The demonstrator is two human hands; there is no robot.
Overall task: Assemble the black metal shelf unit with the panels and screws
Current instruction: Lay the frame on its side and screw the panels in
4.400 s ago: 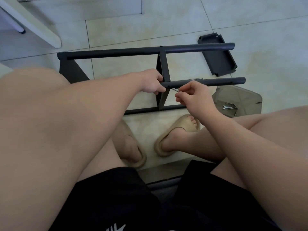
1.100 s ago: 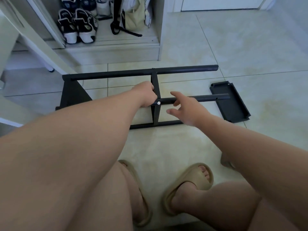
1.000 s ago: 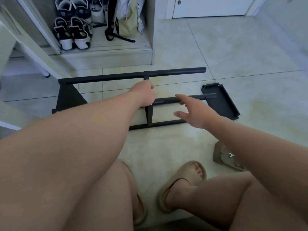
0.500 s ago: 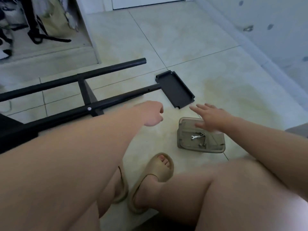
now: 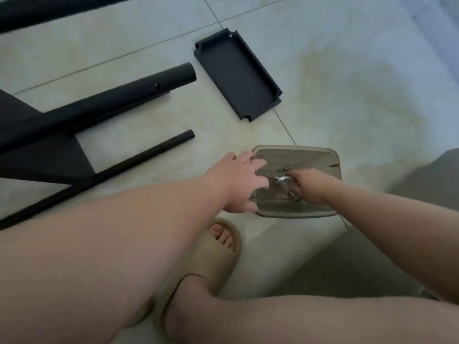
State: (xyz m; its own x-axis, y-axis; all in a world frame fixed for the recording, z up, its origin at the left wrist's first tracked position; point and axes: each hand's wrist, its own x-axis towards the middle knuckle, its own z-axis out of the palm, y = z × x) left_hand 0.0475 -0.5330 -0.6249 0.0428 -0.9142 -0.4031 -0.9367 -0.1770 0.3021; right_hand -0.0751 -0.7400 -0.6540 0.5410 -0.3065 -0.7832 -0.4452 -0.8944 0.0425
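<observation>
1. Left hand (image 5: 237, 182): fingers spread and relaxed, laid across the left rim of the translucent tray (image 5: 310, 150), thumb at its near-left corner. It touches the rim with no wrap around it.
2. Right hand (image 5: 311, 186): inside the tray, fingers curled down at the hardware. Fingertips hidden behind the knuckles, so I cannot tell whether it pinches anything.
3. Small wrench (image 5: 283, 179) lies on the tray floor between the two hands, just beside the right fingertips. Screws (image 5: 291, 193) lie loose near it, one close under the right hand; more small bits further in, too small to identify.
4. Loose black panel (image 5: 236, 73) lies flat on the tiled floor (image 5: 360, 70) beyond both hands, raised lips facing up, notched corners, apart from the tray.
5. Shelf frame (image 5: 104, 103) lies on its side to the left of the left hand, and beyond it. The thick tube's open end has one screw hole showing, and a thin tube (image 5: 149, 152) runs nearer the left forearm. A dark flat plate joins them at the far left.
6. Sandalled foot (image 5: 216, 256) sits on the near side of the left hand, close to the tray's near-left corner.
</observation>
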